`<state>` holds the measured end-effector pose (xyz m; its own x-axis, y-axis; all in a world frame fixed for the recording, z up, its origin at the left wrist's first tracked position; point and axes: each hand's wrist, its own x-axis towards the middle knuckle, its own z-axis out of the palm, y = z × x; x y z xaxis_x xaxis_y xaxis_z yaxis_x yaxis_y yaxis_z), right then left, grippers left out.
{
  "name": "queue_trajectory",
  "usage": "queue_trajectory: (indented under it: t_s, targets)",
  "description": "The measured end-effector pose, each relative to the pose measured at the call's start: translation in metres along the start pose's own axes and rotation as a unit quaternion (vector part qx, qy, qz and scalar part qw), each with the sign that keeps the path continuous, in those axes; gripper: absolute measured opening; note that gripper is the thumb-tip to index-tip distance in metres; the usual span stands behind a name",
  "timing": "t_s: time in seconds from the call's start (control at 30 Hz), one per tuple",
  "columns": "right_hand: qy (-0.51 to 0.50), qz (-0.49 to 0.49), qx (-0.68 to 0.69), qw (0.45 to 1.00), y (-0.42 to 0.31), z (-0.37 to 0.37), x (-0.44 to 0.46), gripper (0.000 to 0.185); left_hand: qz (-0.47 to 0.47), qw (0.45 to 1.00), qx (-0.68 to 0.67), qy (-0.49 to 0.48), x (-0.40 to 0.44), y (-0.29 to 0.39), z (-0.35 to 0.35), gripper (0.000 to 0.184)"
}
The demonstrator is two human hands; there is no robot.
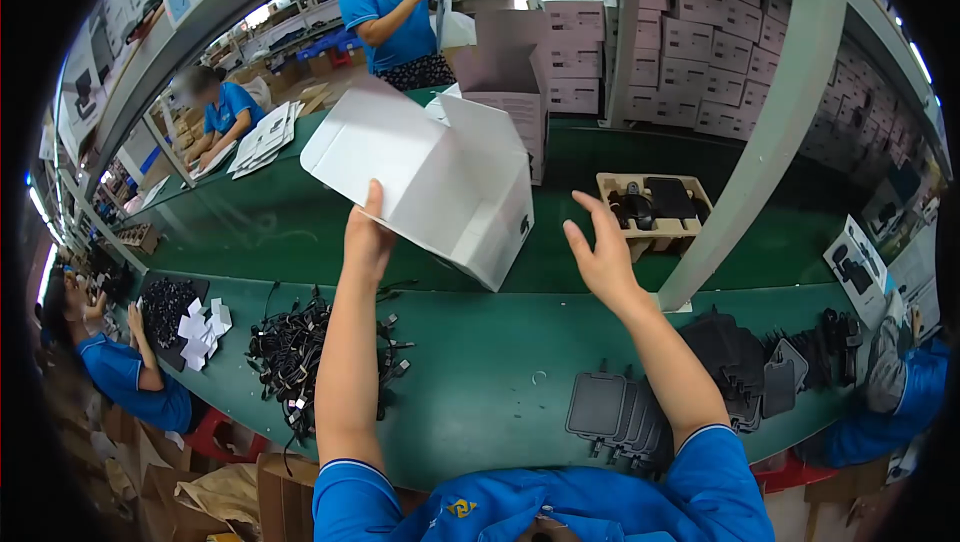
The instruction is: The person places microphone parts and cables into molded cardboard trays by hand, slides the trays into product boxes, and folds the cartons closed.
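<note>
An open white box [430, 177] is tilted in the air over the green conveyor, its flap raised and its inside bare. My left hand [368, 242] grips the lower left edge of that box, thumb on the flap. To the right of the box, my right hand [603, 250] is held up with its fingers apart and nothing in it. Just beyond it, a moulded tan tray [655, 232] with black devices and parts lies on the conveyor. Behind the white box stands another open box [510, 112].
A tangle of black cables [290, 352] lies left on the green table [470, 382]; black flat devices [610, 412] lie right. A metal post [765, 132] rises beside the tray. Co-workers sit at both sides and across; one stands. Stacked cartons [700, 42] fill the back.
</note>
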<state>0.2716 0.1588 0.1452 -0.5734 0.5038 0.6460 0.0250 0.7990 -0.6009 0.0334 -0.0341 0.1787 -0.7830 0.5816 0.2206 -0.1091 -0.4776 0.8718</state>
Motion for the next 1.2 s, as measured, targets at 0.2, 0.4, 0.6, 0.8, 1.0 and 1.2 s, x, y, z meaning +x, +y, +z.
queue_trajectory:
  t_s: [0.2, 0.4, 0.6, 0.8, 1.0, 1.2]
  targets:
    - [-0.011, -0.015, -0.289, 0.957, 0.077, 0.004, -0.015, 0.048, -0.024, 0.994, 0.050, -0.090, 0.027, -0.019, -0.029, 0.071]
    - [-0.091, 0.028, -0.505, 0.858, 0.105, 0.004, -0.016, 0.049, -0.047, 0.963, 0.257, -0.064, 0.002, -0.062, -0.023, 0.071]
    - [-0.040, 0.027, -0.509, 0.860, 0.132, 0.008, -0.002, 0.037, -0.020, 0.954, 0.296, -0.046, -0.013, -0.129, -0.044, 0.077]
    - [-0.040, 0.072, -0.543, 0.836, 0.154, 0.014, 0.017, 0.034, 0.053, 0.857, 0.505, -0.085, -0.063, -0.146, -0.017, 0.114]
    - [-0.028, 0.046, -0.529, 0.847, 0.168, 0.010, 0.015, 0.029, 0.116, 0.877, 0.466, 0.013, -0.041, -0.189, 0.019, 0.113]
    - [-0.022, 0.041, -0.535, 0.843, 0.174, 0.005, 0.017, 0.035, 0.029, 0.844, 0.524, -0.106, -0.024, -0.202, 0.043, 0.101]
